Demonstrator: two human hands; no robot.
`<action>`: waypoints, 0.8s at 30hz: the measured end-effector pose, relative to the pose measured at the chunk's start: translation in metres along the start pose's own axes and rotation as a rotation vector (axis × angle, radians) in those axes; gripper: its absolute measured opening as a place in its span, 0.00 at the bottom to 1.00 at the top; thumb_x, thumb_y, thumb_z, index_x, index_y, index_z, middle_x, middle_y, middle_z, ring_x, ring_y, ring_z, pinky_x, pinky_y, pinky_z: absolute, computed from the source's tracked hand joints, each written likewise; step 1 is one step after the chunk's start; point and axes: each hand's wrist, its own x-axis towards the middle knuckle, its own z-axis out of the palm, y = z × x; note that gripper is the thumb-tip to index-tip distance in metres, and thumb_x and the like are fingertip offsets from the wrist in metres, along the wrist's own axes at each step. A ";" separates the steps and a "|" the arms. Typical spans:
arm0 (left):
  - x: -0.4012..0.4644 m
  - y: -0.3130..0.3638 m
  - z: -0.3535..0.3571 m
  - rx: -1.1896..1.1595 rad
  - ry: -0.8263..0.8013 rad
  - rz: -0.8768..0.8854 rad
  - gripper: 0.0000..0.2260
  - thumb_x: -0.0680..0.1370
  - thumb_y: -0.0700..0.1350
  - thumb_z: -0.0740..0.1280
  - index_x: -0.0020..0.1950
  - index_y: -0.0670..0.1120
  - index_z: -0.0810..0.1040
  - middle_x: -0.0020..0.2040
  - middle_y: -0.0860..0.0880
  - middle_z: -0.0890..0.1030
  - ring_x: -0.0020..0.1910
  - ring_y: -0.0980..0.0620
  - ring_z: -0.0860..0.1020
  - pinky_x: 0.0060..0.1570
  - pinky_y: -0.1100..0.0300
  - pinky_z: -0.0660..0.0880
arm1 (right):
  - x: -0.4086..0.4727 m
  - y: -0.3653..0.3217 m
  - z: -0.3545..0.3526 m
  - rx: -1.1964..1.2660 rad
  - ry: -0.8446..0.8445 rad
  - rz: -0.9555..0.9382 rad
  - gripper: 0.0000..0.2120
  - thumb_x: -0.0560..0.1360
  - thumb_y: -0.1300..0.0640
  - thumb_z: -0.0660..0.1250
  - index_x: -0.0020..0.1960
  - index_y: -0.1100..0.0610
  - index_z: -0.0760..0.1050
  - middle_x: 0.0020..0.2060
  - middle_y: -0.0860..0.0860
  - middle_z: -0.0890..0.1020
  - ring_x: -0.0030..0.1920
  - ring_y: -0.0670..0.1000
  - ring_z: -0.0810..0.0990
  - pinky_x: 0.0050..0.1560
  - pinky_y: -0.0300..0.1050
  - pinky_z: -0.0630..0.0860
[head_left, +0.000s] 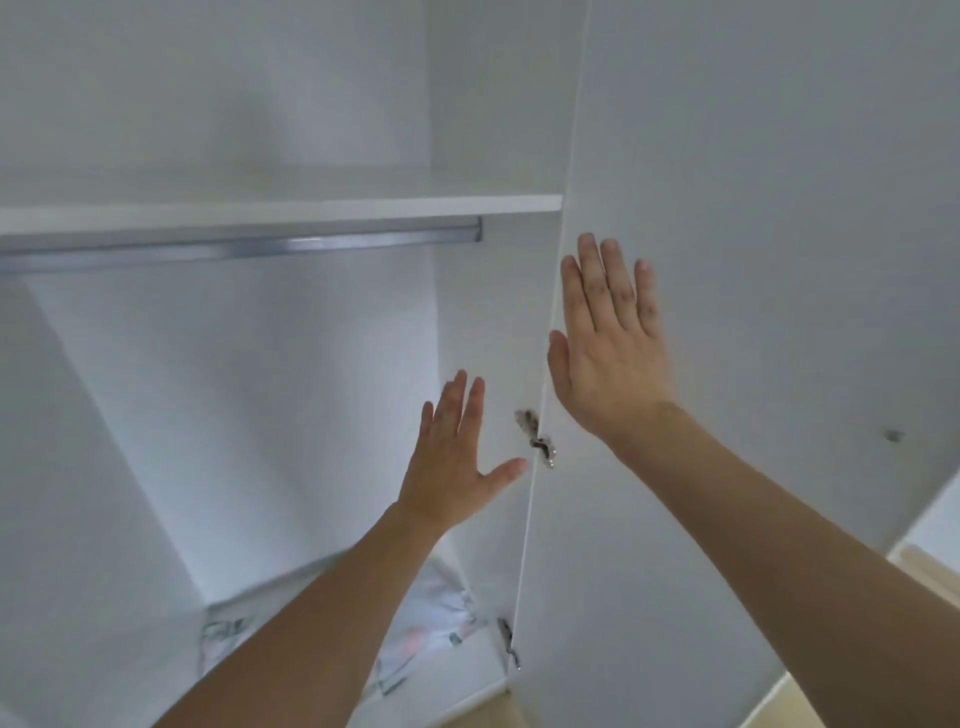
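A white wardrobe stands open in front of me. Its right door (753, 182) is swung out, hung on metal hinges (537, 439). My right hand (608, 343) is raised with straight fingers, flat against the inner face of that door near its hinged edge. My left hand (457, 447) reaches into the wardrobe with fingers spread, near the right side wall (493, 322); I cannot tell whether it touches it. Neither hand holds anything.
A white shelf (280, 208) runs across the upper part, with a metal hanging rail (244, 249) just below it. Folded patterned fabric (431, 618) lies on the wardrobe floor. A second hinge (509, 642) sits lower down. Light flooring (930, 566) shows at the right.
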 end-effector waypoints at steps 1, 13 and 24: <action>-0.005 -0.026 -0.003 0.057 -0.009 -0.026 0.46 0.72 0.75 0.52 0.79 0.49 0.39 0.80 0.48 0.40 0.78 0.50 0.39 0.77 0.46 0.43 | 0.004 -0.022 0.018 0.043 -0.036 -0.010 0.31 0.79 0.49 0.49 0.77 0.63 0.45 0.77 0.59 0.45 0.76 0.57 0.41 0.75 0.57 0.39; -0.122 -0.338 0.096 0.302 -0.352 -0.464 0.46 0.74 0.64 0.61 0.79 0.47 0.36 0.79 0.46 0.36 0.78 0.48 0.36 0.76 0.48 0.37 | -0.061 -0.293 0.292 0.454 -0.454 -0.366 0.34 0.76 0.51 0.58 0.76 0.63 0.49 0.77 0.59 0.49 0.77 0.58 0.46 0.76 0.56 0.46; -0.330 -0.525 0.460 0.318 -0.813 -0.723 0.51 0.71 0.60 0.66 0.78 0.49 0.32 0.79 0.47 0.33 0.77 0.46 0.35 0.74 0.43 0.37 | -0.378 -0.446 0.659 0.439 -0.905 -0.655 0.43 0.73 0.52 0.62 0.77 0.57 0.37 0.75 0.54 0.34 0.74 0.55 0.32 0.74 0.54 0.32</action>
